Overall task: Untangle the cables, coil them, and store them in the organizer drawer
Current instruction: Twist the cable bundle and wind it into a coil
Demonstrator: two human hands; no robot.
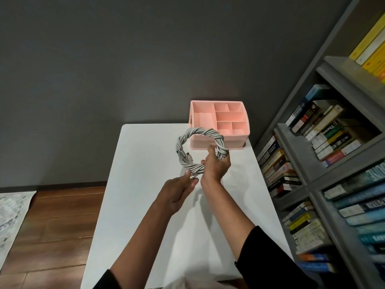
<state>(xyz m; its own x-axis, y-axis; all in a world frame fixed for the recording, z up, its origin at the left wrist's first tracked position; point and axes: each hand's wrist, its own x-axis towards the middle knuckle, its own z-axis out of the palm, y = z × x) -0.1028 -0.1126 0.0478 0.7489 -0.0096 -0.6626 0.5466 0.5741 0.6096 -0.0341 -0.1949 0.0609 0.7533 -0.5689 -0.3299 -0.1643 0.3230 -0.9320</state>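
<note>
Gripping a gray cable (198, 132) wound into a ring with the right hand (216, 165), up in the air above the white desk (145, 205). Pinching the bottom of the ring with the left hand (179, 192), just beside the right. Just past both hands, a pink box (216, 143) with little bins on top. Off to the right, shelves of books (325, 132).

White table (145, 205) stood w/ far edge vs dark grey wall (104, 69). Grey bookshelf (341, 67) ran along its right edge, packed w/ books (333, 138), mostly stacked flat; yellow spines (373, 49) up top. Wood floor (54, 222) off left edge, printed sheet (12, 215) lying on it
</note>
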